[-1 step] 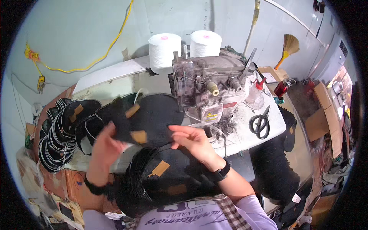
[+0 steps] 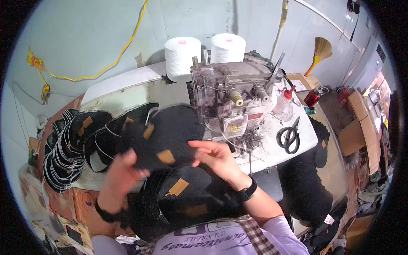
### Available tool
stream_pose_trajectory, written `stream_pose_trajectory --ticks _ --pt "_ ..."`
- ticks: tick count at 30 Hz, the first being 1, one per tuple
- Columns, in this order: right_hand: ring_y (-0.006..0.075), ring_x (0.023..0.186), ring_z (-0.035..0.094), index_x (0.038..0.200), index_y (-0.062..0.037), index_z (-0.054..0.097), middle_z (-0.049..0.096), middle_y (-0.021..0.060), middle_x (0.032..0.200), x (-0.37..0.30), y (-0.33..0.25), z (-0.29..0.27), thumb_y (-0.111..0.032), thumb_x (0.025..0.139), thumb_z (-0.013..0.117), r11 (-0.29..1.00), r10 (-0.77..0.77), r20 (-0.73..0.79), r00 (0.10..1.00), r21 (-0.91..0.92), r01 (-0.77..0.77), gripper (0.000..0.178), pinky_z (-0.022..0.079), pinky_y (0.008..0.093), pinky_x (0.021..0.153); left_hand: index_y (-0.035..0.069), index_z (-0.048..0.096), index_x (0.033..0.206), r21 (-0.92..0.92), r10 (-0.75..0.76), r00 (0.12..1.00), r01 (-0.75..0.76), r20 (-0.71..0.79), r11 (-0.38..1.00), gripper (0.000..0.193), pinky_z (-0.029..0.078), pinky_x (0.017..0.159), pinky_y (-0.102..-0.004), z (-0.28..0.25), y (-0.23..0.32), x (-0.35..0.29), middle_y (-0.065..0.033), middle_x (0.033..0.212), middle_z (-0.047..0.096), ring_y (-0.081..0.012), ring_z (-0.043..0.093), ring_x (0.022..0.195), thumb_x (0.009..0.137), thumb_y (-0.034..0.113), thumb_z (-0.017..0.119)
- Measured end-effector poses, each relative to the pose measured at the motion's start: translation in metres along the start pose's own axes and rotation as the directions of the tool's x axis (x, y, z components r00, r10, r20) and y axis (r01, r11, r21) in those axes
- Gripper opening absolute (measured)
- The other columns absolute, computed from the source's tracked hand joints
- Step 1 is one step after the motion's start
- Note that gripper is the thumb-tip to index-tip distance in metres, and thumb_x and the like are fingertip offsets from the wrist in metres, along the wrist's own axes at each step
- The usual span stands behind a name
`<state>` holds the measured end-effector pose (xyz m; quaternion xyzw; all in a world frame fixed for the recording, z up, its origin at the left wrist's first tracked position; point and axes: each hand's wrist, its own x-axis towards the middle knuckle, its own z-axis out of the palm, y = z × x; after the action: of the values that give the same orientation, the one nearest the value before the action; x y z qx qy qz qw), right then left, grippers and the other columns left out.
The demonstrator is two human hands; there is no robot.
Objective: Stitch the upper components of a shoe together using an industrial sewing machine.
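Note:
A black fabric piece (image 2: 174, 127) with rounded ends and tan patches is held up in front of the sewing machine (image 2: 231, 93). My right hand (image 2: 216, 159) pinches its right edge between thumb and fingers. At its lower left edge is my left hand (image 2: 121, 174), smeared by motion, so its grip does not show clearly. Under the held piece, against my lap, lies a thick stack of similar black pieces (image 2: 199, 187), the top one bearing a tan patch. Black pieces with white stitched edges (image 2: 63, 165) lie overlapped on the left of the table.
Two white thread cones (image 2: 182, 55) stand behind the machine. Black scissors (image 2: 289, 136) and a red-tipped oil bottle (image 2: 284, 104) rest to its right. Another black stack (image 2: 301, 182) lies at right, near a cardboard box (image 2: 352, 136). A yellow cord (image 2: 102, 72) runs along the wall.
The held black piece has shifted slightly right, its tan patches moving with it. My left hand has moved right and down a little; my right hand has barely moved.

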<state>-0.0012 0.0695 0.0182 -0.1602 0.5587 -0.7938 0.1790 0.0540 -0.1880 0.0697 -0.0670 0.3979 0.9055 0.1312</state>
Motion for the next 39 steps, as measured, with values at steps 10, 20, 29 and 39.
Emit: stream_pose_trajectory --ticks 10,20,29,39 --pt "0.0119 0.084 0.063 0.110 0.0018 0.061 0.067 0.0122 0.097 -0.036 -0.017 -0.004 0.007 0.081 0.046 0.832 -0.150 0.038 0.988 -0.535 0.146 0.033 0.048 0.0248 0.075 -0.002 0.066 0.091 0.848 0.136 0.840 -0.529 0.525 -0.003 0.016 0.051 0.077 -0.0335 0.047 -0.030 0.011 -0.0153 0.095 0.067 -0.0261 0.066 0.089 0.076 0.002 0.064" --pt "0.0339 0.061 0.059 0.093 -0.0020 0.064 0.059 0.0177 0.070 -0.044 -0.012 0.012 -0.006 0.080 0.059 0.520 -0.368 0.182 0.912 -0.773 0.364 0.015 0.046 0.0401 0.055 -0.003 0.048 0.112 0.833 0.007 0.988 -0.136 0.157 0.536 0.028 0.046 0.089 -0.0324 0.059 -0.014 0.020 -0.0089 0.107 0.060 -0.0163 0.056 0.104 0.086 0.004 0.057" --pt "0.0294 0.073 0.062 0.107 -0.0019 0.061 0.065 0.0144 0.085 -0.025 0.011 -0.015 0.001 0.076 0.060 0.259 -0.674 0.146 0.724 -0.872 0.416 0.031 0.049 0.0356 0.064 0.004 0.050 0.108 -0.008 -0.136 0.963 0.141 0.234 0.990 0.048 0.041 0.096 -0.0445 0.046 -0.019 0.057 -0.0124 0.107 0.060 -0.0223 0.054 0.106 0.096 0.046 0.032" --pt "0.0279 0.063 0.059 0.115 -0.0026 0.057 0.061 0.0117 0.073 -0.018 0.010 -0.018 0.004 0.070 0.061 0.212 -0.523 0.252 0.814 -0.887 0.411 0.046 0.047 0.0359 0.060 0.003 0.057 0.104 0.471 0.271 0.963 -0.244 0.010 0.848 0.043 0.047 0.082 -0.0299 0.043 0.005 0.094 -0.0072 0.098 0.061 -0.0158 0.057 0.091 0.098 0.040 0.036"
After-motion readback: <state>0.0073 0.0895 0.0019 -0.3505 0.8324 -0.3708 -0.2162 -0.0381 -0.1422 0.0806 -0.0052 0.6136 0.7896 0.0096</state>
